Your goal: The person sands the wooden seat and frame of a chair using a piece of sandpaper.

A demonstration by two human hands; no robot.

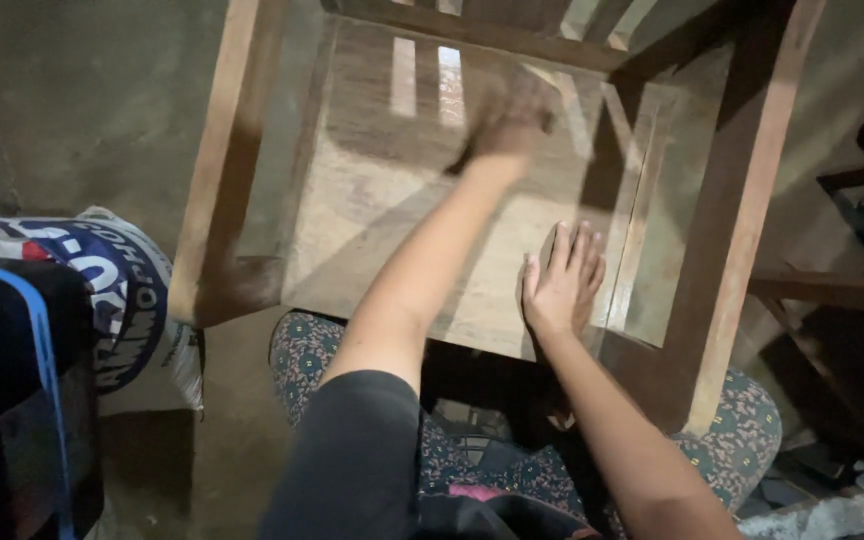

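A wooden chair stands in front of me, its bare seat (392, 210) facing up and its armrests (214, 170) running along both sides. My left hand (512, 112) reaches out over the far part of the seat. It is motion-blurred with curled fingers, and a dark sliver shows under it; what it is I cannot make out. My right hand (560, 282) lies flat on the seat's near right corner, fingers stretched out, holding nothing.
A white sack with blue print (127, 300) leans at the left beside a black object with a blue edge (12, 400). More dark wooden furniture (842, 290) stands at the right. My knees in patterned trousers (307, 355) sit under the seat's front edge. The floor is grey concrete (82, 110).
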